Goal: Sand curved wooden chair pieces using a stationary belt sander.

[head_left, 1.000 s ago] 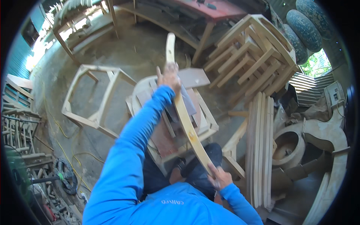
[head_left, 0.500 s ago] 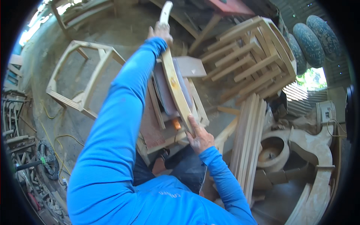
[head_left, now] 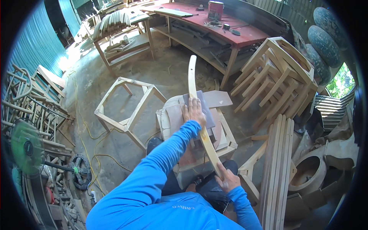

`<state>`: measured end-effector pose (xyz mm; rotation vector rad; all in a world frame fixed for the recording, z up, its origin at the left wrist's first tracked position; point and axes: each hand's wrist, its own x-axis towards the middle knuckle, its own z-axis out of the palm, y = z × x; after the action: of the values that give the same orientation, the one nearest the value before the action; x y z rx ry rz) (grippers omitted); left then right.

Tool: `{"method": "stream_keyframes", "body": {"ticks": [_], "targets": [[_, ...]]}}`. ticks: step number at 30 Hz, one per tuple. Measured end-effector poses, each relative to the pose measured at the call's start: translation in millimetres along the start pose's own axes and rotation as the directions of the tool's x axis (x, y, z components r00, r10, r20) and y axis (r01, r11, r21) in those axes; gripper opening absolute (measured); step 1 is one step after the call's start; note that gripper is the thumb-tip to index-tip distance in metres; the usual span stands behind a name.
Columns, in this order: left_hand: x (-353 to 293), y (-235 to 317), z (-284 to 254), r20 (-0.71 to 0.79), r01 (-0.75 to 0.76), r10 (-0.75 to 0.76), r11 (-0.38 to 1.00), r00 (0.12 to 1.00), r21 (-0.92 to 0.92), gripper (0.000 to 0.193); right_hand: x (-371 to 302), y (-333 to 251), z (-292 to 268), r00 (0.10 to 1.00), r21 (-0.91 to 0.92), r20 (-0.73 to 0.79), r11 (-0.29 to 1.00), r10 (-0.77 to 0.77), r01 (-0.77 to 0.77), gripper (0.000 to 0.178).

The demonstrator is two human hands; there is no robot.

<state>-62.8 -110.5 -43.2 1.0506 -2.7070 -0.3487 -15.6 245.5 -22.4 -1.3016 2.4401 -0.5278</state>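
Note:
A long, pale, curved wooden piece (head_left: 209,146) slants across in front of me, with a small dark hole near its far end. My left hand (head_left: 194,113) is closed over its middle, above a grey-purple flat slab (head_left: 207,109). At the near end, my right hand (head_left: 229,178) grips the wood, thumb on top and the other fingers partly hidden. The slab lies over a low wooden stand (head_left: 229,143) with boards on it, in front of my knees. Whether the curved piece touches the slab cannot be made out.
An open wooden frame (head_left: 132,115) stands left, near a yellow cord (head_left: 99,163) and a green fan (head_left: 27,147). Stacked wooden frames (head_left: 276,76) and long boards (head_left: 276,165) are on the right. A red-topped workbench (head_left: 245,32) stands at the back.
My left hand has shifted from the far end of the curved piece to its middle. My right hand stays at the near end. The view has tilted up, showing more of the workshop.

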Motion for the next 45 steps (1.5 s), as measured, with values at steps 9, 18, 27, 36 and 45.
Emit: {"method": "stream_keyframes", "body": {"ticks": [9,18,27,36,45], "targets": [[-70,33,16,0.017,-0.056,0.057,0.995,0.998,-0.087,0.079,-146,52,6,0.993,-0.042,0.111,0.998,0.050,-0.046,0.071],[54,-9,5,-0.093,-0.106,0.107,0.994,0.990,0.019,0.072,-26,-3,-1,0.999,-0.043,0.001,0.998,0.054,-0.054,0.066],[205,-67,16,-0.170,-0.078,0.077,0.997,0.982,0.002,0.067,115,-25,1,0.997,-0.056,-0.073,0.998,0.004,-0.008,0.074],[117,-38,4,-0.101,0.168,-0.174,0.983,0.980,-0.069,0.080,93,-10,-6,0.997,-0.084,-0.065,0.996,-0.036,0.031,0.075],[-23,12,9,-0.111,0.111,-0.109,0.994,0.988,0.012,0.081,-52,14,0,0.988,-0.022,-0.131,0.997,-0.076,0.074,0.066]]}}
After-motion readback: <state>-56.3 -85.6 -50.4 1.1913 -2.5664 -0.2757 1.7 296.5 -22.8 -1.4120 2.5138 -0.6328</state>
